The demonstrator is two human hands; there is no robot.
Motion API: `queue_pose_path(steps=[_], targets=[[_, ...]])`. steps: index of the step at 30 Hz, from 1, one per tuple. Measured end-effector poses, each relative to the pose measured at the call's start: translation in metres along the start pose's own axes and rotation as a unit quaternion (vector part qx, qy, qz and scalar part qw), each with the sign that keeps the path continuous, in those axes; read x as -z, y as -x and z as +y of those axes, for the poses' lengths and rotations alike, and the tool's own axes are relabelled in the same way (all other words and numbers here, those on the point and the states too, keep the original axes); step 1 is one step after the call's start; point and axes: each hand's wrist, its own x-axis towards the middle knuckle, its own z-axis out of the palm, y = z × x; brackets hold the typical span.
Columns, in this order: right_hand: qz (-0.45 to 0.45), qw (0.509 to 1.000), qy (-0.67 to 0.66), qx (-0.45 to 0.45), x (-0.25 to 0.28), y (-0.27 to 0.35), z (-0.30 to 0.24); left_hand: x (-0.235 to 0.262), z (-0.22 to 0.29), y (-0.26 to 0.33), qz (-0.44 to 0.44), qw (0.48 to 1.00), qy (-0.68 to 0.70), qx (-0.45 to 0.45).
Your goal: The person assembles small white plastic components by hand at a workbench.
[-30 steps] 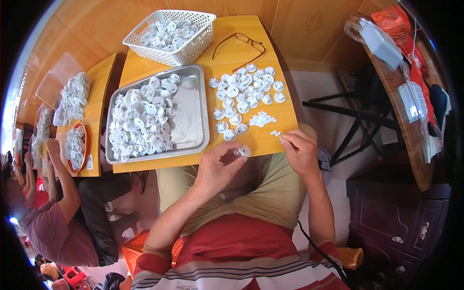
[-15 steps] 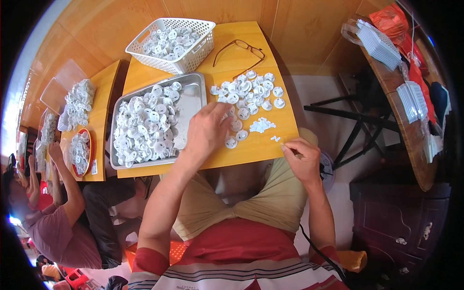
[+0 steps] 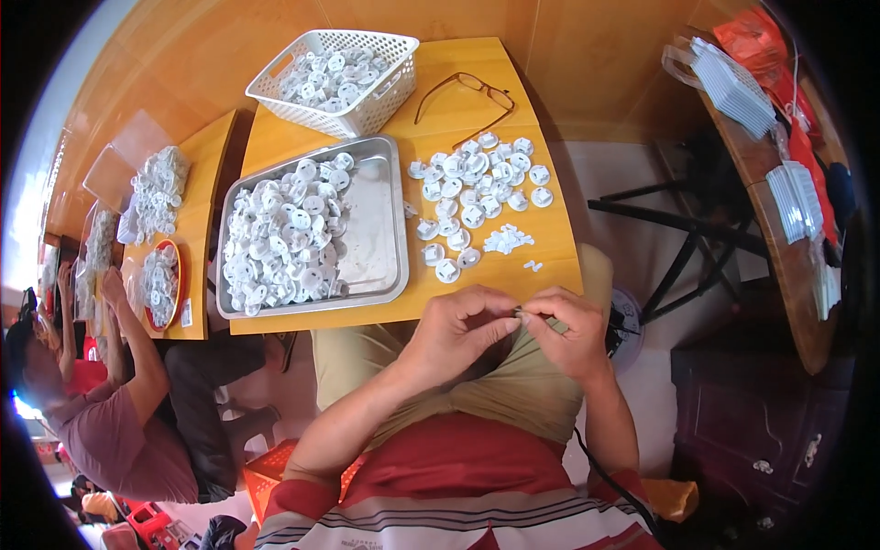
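My left hand (image 3: 456, 330) and right hand (image 3: 568, 328) meet over my lap, just below the near edge of the yellow table (image 3: 513, 275). Fingertips of both are pressed together, pinching a small white part (image 3: 519, 314) between them; its shape is too small to tell. Just beyond on the table: two tiny white pieces (image 3: 533, 267), then a small heap of white bits (image 3: 507, 240). Farther: loose round white caps (image 3: 477, 183) spread right of a steel tray (image 3: 380, 238) filled with the same caps. Farthest: folded spectacles (image 3: 463, 92) and a white basket (image 3: 385, 101) of caps.
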Motion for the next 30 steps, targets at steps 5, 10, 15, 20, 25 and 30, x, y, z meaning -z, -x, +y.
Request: queue_pose_path(steps=[5,10,15,20,25,30], targets=[[-0.041,0.999,0.002,0.013,-0.006,0.002,-0.009,0.004,-0.009,0.012,-0.016,0.999,0.045,0.018],[-0.06,0.997,-0.043,0.0,-0.01,0.008,-0.017,0.003,-0.009,0.021,-0.02,0.995,0.094,0.023],[-0.067,0.993,-0.094,-0.021,-0.015,0.017,-0.015,0.003,-0.007,0.031,-0.02,0.99,0.133,0.044],[-0.042,0.983,-0.172,-0.052,-0.032,0.028,-0.015,0.01,0.006,0.034,-0.011,1.0,0.028,-0.01],[0.037,0.972,-0.211,-0.096,-0.034,0.035,-0.007,0.065,0.001,0.014,0.11,0.935,-0.302,-0.152],[0.005,0.981,-0.168,-0.093,-0.026,0.04,-0.004,0.162,0.01,-0.03,0.139,0.746,-0.63,-0.167]])
